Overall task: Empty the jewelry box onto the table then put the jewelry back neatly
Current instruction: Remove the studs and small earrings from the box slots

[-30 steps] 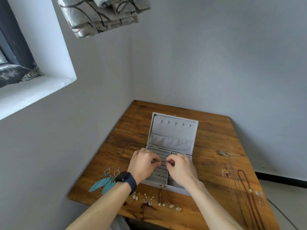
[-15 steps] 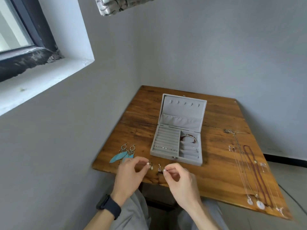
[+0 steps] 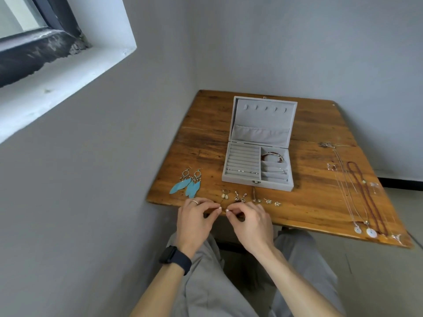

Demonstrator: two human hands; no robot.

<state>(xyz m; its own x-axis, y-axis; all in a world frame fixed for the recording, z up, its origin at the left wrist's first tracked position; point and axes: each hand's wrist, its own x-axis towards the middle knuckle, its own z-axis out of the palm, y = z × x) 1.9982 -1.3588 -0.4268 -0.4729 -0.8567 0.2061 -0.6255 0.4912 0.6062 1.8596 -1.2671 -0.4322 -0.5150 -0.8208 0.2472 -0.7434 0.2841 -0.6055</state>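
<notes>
The wooden counter [image 3: 320, 202] took up most of the view, and the grey jewelry box [image 3: 257, 165] sat open near the middle of it, lid propped up at the back. The ring-roll half on its left held a few small pieces, and a bangle [image 3: 272, 156] lay in a compartment on the right.

The necklaces [image 3: 357, 191] were stretched out along the right side of the counter, long axis running from the far edge toward the person, well apart from both hands. The blue feather earrings [image 3: 187, 184] lay off the box's front-left corner, just beyond the left hand [image 3: 194, 221].

A row of small earrings [image 3: 249, 199] ran left to right along the near edge, in front of the box. The right hand [image 3: 251, 225] sat right at that row, so I'd guess it was the nearer one for the next pick.

Both hands were at the counter's near edge, thumb and forefinger pressed together on something tiny and pale, probably a stud each, too small to be sure.

No brands or writing readable anywhere.
</notes>
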